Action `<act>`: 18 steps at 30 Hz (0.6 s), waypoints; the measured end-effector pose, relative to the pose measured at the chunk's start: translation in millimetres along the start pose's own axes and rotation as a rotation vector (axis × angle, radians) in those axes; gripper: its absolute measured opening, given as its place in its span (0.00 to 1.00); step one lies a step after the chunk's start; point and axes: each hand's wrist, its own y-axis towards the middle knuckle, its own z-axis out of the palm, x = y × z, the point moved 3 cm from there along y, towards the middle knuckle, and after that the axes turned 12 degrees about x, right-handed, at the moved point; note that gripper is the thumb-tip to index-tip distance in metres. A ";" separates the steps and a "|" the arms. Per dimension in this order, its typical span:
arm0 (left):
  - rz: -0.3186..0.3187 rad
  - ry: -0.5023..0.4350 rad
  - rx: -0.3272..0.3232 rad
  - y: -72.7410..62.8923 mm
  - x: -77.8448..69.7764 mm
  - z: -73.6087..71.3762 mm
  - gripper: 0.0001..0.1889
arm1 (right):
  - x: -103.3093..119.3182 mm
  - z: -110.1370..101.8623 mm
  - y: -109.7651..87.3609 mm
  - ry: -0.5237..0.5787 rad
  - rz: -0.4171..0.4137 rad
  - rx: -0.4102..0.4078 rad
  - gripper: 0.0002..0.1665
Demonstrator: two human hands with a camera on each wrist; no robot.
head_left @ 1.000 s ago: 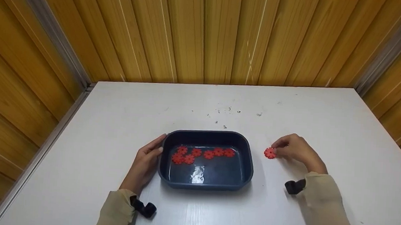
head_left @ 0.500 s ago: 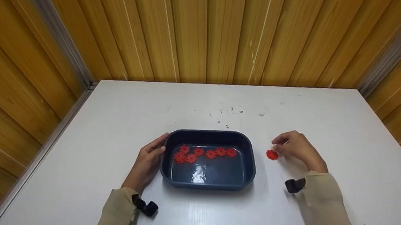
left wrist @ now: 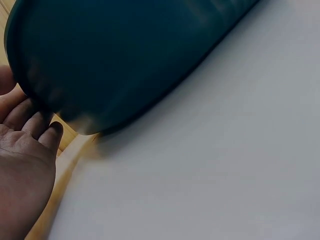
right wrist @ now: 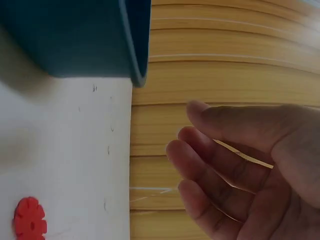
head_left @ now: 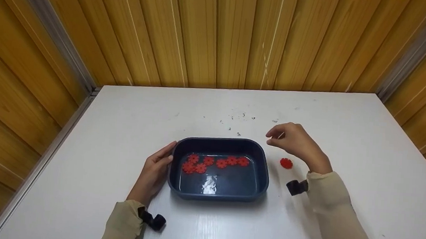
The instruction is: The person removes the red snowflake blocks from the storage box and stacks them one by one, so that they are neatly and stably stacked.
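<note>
A dark blue rectangular bin (head_left: 217, 197) stands on the table, with several red flower-shaped plastic discs (head_left: 201, 168) lying flat inside, mostly in its far half. At its left side my left hand (head_left: 155, 171) rests against the outer wall, thumb near the rim; the left wrist view shows those fingers (left wrist: 37, 122) against the wall. My right hand (head_left: 295, 142) is raised near the bin's far right corner, holding nothing. In the right wrist view its thumb and fingers (right wrist: 192, 160) are loosely bent and apart. Another red disc (head_left: 286, 163) lies on the table below that hand.
The white tabletop (head_left: 122, 128) has dark specks (head_left: 243, 116) beyond the bin. Wood-patterned panels (head_left: 233, 38) rise behind and at both sides. A black wrist mount (head_left: 297, 187) sticks out from the right sleeve, and a similar mount (head_left: 153, 221) from the left.
My right hand has let go of the red disc, leaving it on the table, and has moved up and left toward the bin's far right corner. The left hand stays at the bin.
</note>
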 end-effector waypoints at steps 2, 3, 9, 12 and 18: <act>0.000 -0.001 -0.003 -0.1 0.3 0.2 0.28 | 9.7 1.5 3.6 -0.009 -0.029 -0.001 0.13; 0.001 0.001 -0.003 -0.1 0.3 0.3 0.28 | 14.1 2.4 5.6 -0.012 -0.044 -0.002 0.12; -0.002 0.026 0.013 -0.1 0.8 1.3 0.28 | 37.5 9.3 16.5 -0.012 -0.108 0.027 0.12; -0.002 0.029 0.017 -0.1 1.1 2.2 0.28 | 47.8 12.9 21.9 -0.033 -0.146 0.043 0.12; 0.013 0.000 0.018 0.6 0.7 4.3 0.28 | 60.3 20.7 34.7 -0.042 -0.188 0.077 0.11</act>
